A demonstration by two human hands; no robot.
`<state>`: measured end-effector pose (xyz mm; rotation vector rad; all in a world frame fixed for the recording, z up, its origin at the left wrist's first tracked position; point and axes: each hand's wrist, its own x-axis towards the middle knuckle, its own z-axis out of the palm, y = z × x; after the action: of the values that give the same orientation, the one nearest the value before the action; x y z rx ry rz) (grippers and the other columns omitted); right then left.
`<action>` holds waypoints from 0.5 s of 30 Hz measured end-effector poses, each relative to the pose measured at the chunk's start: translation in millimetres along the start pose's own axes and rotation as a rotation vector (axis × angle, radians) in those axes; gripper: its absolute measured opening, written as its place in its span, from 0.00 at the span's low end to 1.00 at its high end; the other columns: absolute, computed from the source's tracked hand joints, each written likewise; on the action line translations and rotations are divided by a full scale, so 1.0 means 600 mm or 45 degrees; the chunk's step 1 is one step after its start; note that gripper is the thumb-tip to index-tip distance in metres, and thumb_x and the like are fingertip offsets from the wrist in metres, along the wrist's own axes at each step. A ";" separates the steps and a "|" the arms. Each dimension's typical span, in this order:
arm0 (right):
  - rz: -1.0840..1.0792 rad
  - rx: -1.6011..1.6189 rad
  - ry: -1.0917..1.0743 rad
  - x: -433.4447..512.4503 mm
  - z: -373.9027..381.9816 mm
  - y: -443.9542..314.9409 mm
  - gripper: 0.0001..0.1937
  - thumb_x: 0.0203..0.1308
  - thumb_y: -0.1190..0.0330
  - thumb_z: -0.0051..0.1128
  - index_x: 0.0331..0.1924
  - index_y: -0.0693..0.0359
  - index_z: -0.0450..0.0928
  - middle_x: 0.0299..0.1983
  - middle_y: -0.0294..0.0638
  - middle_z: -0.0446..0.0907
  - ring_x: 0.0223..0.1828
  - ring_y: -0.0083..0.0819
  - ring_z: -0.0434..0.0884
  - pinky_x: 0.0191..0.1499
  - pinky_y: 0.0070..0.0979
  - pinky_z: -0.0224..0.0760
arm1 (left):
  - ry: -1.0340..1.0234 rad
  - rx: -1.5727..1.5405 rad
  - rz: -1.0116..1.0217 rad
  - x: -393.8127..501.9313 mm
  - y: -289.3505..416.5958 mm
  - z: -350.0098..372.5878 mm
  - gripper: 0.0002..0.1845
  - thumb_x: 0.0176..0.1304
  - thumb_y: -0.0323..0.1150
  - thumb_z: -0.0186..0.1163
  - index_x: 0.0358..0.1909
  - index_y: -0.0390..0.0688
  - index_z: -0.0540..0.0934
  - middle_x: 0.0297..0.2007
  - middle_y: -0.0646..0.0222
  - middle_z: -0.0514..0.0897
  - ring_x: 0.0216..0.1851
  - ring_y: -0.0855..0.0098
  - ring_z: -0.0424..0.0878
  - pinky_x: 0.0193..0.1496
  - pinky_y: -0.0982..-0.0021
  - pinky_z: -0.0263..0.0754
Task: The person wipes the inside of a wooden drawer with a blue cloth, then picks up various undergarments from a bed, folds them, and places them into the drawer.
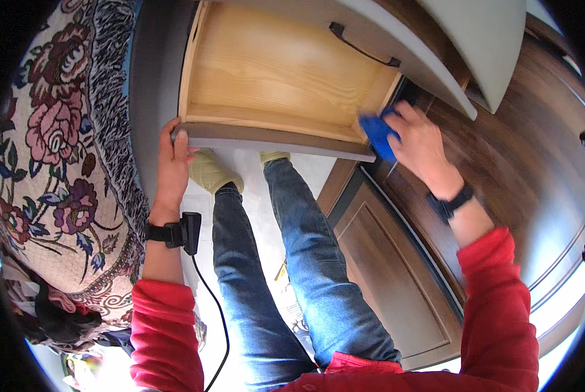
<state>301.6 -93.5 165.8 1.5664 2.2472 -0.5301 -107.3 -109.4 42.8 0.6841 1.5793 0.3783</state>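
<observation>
Before me a wooden drawer (292, 59) stands pulled out, with bare pale wood showing inside. My left hand (172, 152) grips the left end of the drawer's grey front panel (273, 142), fingers behind and thumb over the top edge. At the right front corner of the drawer, my right hand (415, 139) holds a blue cloth (379, 134), which is blurred. Whether the cloth touches the drawer's side cannot be made out.
Overhanging the drawer is a grey panel with a dark handle (363, 49). A brown wood-grain panelled surface (508, 147) lies to the right. On the left is a floral fringed cover (62, 127). A black cable (224, 313) hangs from my left wrist device.
</observation>
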 end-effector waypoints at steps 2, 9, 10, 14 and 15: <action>-0.222 -0.088 0.151 0.070 0.035 0.001 0.14 0.48 0.71 0.59 0.42 0.55 0.77 0.42 0.38 0.73 0.43 0.39 0.77 0.38 0.31 0.79 | -0.006 -0.001 -0.005 0.000 -0.001 0.000 0.22 0.72 0.44 0.47 0.63 0.45 0.64 0.44 0.66 0.74 0.39 0.75 0.77 0.42 0.74 0.73; -0.111 -0.758 -0.802 0.174 0.194 0.045 0.18 0.51 0.73 0.56 0.50 0.58 0.80 0.52 0.38 0.74 0.58 0.40 0.68 0.57 0.43 0.59 | 0.022 0.015 0.035 0.000 -0.010 0.001 0.23 0.72 0.44 0.47 0.64 0.46 0.65 0.45 0.66 0.74 0.40 0.74 0.76 0.44 0.73 0.75; -0.181 -0.807 -0.880 0.163 0.203 0.050 0.18 0.52 0.73 0.55 0.49 0.58 0.81 0.53 0.39 0.75 0.59 0.40 0.67 0.58 0.44 0.57 | 0.022 0.007 0.037 -0.001 -0.010 0.001 0.23 0.72 0.46 0.47 0.64 0.47 0.65 0.46 0.66 0.73 0.41 0.74 0.75 0.45 0.73 0.75; -0.340 -0.859 -0.955 0.128 0.244 0.027 0.13 0.56 0.67 0.53 0.44 0.55 0.84 0.51 0.38 0.79 0.59 0.39 0.69 0.57 0.43 0.55 | 0.023 -0.009 0.004 -0.003 -0.002 0.003 0.24 0.72 0.46 0.47 0.64 0.47 0.65 0.48 0.64 0.73 0.41 0.73 0.75 0.46 0.72 0.76; -0.353 -0.855 -0.980 0.124 0.253 0.020 0.13 0.57 0.66 0.52 0.43 0.54 0.85 0.50 0.38 0.80 0.59 0.39 0.70 0.57 0.43 0.54 | 0.021 0.010 0.000 -0.003 0.000 0.003 0.24 0.72 0.46 0.47 0.64 0.47 0.65 0.48 0.64 0.72 0.41 0.73 0.75 0.46 0.72 0.76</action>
<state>299.3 -103.7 -3.0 0.5752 1.7508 -0.3103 -105.4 -110.8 44.3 0.6888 1.5973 0.3790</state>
